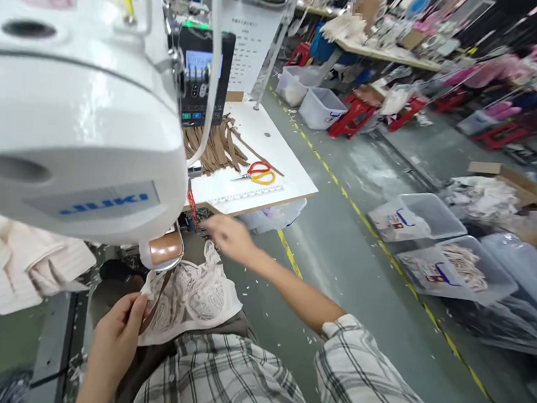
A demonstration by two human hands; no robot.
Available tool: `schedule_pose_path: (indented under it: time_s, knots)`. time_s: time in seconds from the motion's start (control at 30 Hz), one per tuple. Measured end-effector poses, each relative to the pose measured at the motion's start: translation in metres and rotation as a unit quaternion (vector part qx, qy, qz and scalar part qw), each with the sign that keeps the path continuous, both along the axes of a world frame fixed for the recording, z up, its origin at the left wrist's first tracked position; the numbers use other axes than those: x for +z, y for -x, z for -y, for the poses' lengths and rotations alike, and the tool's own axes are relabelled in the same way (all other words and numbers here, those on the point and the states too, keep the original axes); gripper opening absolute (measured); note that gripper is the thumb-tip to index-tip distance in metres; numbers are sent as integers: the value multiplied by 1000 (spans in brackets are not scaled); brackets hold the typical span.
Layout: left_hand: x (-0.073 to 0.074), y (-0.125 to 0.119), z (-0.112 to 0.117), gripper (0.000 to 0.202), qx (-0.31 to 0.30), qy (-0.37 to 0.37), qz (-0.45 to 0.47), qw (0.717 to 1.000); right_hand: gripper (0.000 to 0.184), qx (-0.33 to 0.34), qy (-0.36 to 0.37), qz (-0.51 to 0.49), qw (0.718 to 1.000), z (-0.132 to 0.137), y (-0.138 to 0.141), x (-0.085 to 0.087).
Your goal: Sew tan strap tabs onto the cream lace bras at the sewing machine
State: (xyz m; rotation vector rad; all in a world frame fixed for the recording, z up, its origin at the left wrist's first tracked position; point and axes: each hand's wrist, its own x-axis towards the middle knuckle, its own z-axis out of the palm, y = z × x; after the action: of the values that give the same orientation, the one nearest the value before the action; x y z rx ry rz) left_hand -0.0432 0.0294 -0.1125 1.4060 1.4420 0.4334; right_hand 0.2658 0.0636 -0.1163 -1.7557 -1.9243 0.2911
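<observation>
A white lace bra [202, 293] lies over my lap, below the head of a white sewing machine [82, 114]. My left hand [123, 327] pinches the bra's edge between thumb and fingers, beside a brown strap [161, 289]. Just above, the machine's rounded end with a brown cover [166, 248] sits close to the fabric. My right hand [230, 236] is stretched out under the table's front edge, near a red cord [192, 208]. Its fingers are blurred, and whether they hold anything does not show.
On the white table [294, 182] lie brown strips [214, 145] and red-and-yellow scissors [260, 171]. A control panel [202, 75] stands behind them. Stacked light fabric pieces [15, 266] are at left. Plastic bins [456, 270] and red stools [353, 116] stand on the floor to the right.
</observation>
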Motion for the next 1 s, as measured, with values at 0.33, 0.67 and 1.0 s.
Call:
schedule_pose_path:
  time_s: [0.33, 0.67, 1.0]
  knots:
    - [34, -3, -1, 34, 36, -38, 63, 997, 34, -71, 117, 76, 988, -73, -160, 52]
    - [34, -3, -4, 36, 141, 109, 226, 958, 40, -74, 100, -12, 992, 101, -52, 36]
    - [44, -15, 2, 32, 124, 139, 258, 948, 42, 94, 35, -94, 991, 113, 76, 15]
